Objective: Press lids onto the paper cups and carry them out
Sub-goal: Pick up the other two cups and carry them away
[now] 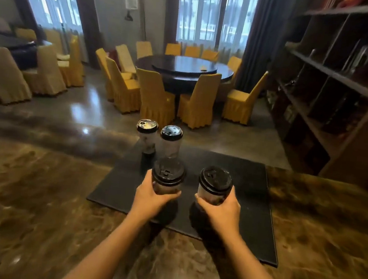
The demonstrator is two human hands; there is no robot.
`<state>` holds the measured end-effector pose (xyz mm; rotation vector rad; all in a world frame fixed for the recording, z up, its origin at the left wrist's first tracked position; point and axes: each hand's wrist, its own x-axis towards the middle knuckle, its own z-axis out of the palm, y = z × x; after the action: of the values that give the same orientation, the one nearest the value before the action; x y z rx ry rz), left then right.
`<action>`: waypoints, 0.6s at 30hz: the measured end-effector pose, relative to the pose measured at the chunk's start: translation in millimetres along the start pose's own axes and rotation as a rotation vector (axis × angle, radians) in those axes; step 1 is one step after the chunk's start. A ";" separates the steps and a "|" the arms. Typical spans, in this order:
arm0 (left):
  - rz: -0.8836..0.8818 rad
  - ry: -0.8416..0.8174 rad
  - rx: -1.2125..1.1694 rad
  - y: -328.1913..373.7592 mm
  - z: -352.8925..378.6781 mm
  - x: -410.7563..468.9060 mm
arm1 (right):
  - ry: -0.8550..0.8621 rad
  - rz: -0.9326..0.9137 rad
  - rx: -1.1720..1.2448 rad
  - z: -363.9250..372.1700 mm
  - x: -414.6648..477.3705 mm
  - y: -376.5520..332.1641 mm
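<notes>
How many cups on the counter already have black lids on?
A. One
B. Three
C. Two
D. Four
D: the cup in the left hand, the cup in the right hand, and the two cups at the far edge of the black mat, one beside the other, each carry a black lid.

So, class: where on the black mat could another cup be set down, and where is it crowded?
Free: the mat's right part, beyond the cup in the right hand, and its near-left corner beside the left hand. Crowded: the far-left corner, where two lidded cups stand close behind the left hand's cup.
</notes>
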<state>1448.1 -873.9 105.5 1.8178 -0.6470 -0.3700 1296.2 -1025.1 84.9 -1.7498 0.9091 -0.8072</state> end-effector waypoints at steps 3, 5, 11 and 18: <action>0.018 -0.061 0.012 -7.6 18.8 61.4 | 0.081 0.025 -0.029 15.9 45.4 6.1; 0.031 -0.088 0.028 -10.8 34.5 94.3 | 0.150 0.050 -0.063 26.9 74.9 14.7; 0.075 -0.131 0.075 -18.6 91.3 183.9 | 0.293 0.143 -0.196 51.8 157.5 37.1; 0.318 -0.084 0.027 -41.4 115.6 220.4 | 0.515 -0.020 -0.210 56.7 189.6 51.2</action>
<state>1571.8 -1084.3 41.8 1.6960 -0.9875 -0.2254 1427.8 -1175.1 40.6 -1.7587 1.3572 -1.2454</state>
